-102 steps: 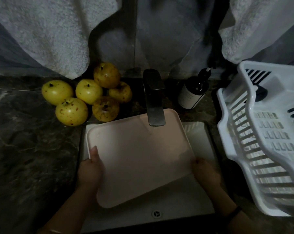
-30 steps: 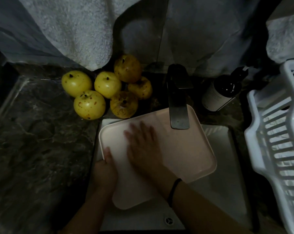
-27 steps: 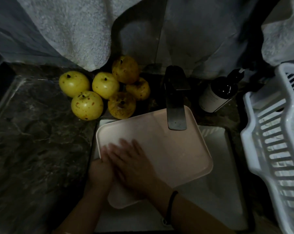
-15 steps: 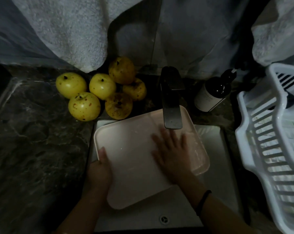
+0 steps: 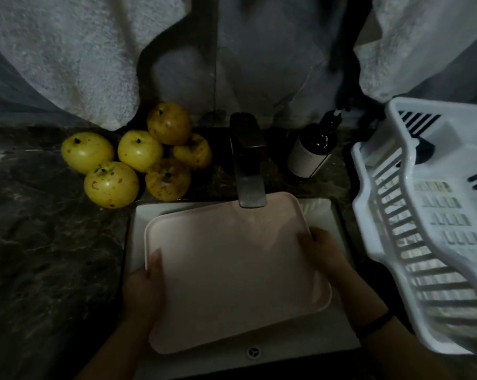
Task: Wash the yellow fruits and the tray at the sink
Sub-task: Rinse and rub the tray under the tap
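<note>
Gripping the pink tray point(image 5: 232, 270) by its left edge, the left hand point(image 5: 144, 292) lays its thumb flat on the tray's upper face while the other fingers are hidden underneath; the right hand point(image 5: 322, 250) clasps the opposite edge near the far right corner, its fingers curled over the rim, and a dark band point(image 5: 374, 325) circles that wrist; between the two hands the tray is held face up over the white sink point(image 5: 138, 223), turned askew to the basin so that its far edge lies right under the spout of the dark faucet point(image 5: 248, 165); whether water is running cannot be told in the dim light; the round drain point(image 5: 254, 352) shows in the sink floor just beyond the tray's near edge; six yellow fruits point(image 5: 138, 157), speckled with brown, sit bunched together on the dark marbled tabletop point(image 5: 40, 242) at the sink's far left corner, apart from the tray and from both hands; right of the faucet a dark bottle point(image 5: 311, 152) with a pale label leans by the wall; further right stands a white slatted dish rack point(image 5: 423, 229); pale towels point(image 5: 67, 56) hang down over the wall behind the fruits and the rack.
</note>
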A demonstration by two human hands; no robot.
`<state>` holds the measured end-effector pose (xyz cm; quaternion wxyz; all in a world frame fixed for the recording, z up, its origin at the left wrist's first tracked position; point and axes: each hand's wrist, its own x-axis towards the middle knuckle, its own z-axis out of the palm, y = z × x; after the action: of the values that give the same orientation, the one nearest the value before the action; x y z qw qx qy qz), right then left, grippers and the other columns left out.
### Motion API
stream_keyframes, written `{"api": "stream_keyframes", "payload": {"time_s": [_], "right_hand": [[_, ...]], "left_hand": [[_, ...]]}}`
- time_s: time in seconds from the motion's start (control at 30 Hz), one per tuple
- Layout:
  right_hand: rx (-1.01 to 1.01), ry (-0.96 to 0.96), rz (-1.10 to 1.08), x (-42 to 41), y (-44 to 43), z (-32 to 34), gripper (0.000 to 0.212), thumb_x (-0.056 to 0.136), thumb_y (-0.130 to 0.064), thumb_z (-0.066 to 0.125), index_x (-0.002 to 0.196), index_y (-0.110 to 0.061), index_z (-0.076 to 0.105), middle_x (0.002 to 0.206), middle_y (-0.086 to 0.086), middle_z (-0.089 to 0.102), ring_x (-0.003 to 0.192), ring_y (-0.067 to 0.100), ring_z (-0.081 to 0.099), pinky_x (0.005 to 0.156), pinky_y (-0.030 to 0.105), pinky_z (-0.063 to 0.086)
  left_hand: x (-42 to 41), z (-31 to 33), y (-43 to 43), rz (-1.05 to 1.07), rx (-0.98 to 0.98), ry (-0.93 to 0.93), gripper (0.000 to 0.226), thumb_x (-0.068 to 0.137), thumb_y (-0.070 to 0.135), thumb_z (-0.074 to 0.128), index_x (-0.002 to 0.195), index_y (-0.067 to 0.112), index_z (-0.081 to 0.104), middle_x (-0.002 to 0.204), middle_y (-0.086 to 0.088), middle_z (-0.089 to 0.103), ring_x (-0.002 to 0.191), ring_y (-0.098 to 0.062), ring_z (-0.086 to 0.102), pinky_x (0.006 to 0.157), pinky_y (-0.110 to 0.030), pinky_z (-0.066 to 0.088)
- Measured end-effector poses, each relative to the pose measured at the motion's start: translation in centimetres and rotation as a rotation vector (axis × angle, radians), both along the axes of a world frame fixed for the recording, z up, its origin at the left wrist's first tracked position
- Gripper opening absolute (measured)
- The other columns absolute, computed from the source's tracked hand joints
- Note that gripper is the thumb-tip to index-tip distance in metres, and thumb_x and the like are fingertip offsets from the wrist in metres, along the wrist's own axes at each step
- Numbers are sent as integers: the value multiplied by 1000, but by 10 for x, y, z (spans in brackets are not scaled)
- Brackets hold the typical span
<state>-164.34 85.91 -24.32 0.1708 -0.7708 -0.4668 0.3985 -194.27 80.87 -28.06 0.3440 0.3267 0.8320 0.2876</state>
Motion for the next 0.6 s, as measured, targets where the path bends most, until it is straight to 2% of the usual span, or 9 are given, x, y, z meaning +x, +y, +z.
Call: {"api": "stream_keyframes", "payload": {"time_s": [0.07,0.17,0.27,0.33,0.43,0.53,0.6], "right_hand": [[61,10,-17,-1,-9,3,26,101,-31,40,87,-19,58,77,-4,58,78,21,56,61,26,38],[156,-6,-92,-3,-16,5,33,102,-27,40,71,-18,48,67,-1,51,62,13,47,53,23,31],[214,-24,-133,-4,-19,10,36,101,-25,42,66,-17,43,64,2,49,62,21,46,54,29,30],[211,-40,-135,-5,-19,16,36,101,-26,42,65,-18,41,64,1,46,64,22,45,57,32,27],[192,-47,-131,-7,-18,24,33,101,-26,41,70,-16,45,67,1,48,71,24,48,64,30,30],[155,-55,-119,-9,-18,27,29,101,-28,40,81,-10,51,75,5,52,79,28,53,67,30,33],[145,-55,-118,-11,-20,27,31,101,-29,40,76,-13,49,74,5,52,78,28,53,66,30,32]], "left_hand": [[4,-2,1,-87,-18,154,48,100,39,36,91,-2,58,84,-25,59,83,-39,59,74,-41,48],[20,1,0,-199,-61,373,31,99,34,39,104,5,50,92,-20,57,90,-38,59,75,-39,44],[34,0,-7,-266,-49,495,45,96,29,45,122,-7,47,115,-29,54,103,-43,54,85,-47,42],[40,-6,-13,-301,-21,527,52,92,29,46,128,-8,42,121,-32,50,104,-46,52,84,-51,43],[52,-11,-22,-399,-55,511,68,89,40,32,141,-3,35,140,-34,36,125,-48,39,98,-60,35],[59,-14,-24,-474,-107,488,71,87,44,25,139,0,43,143,-34,35,132,-49,34,101,-67,27],[61,-12,-24,-537,-127,478,71,87,46,23,140,5,45,145,-30,35,133,-46,35,101,-67,25]]}}
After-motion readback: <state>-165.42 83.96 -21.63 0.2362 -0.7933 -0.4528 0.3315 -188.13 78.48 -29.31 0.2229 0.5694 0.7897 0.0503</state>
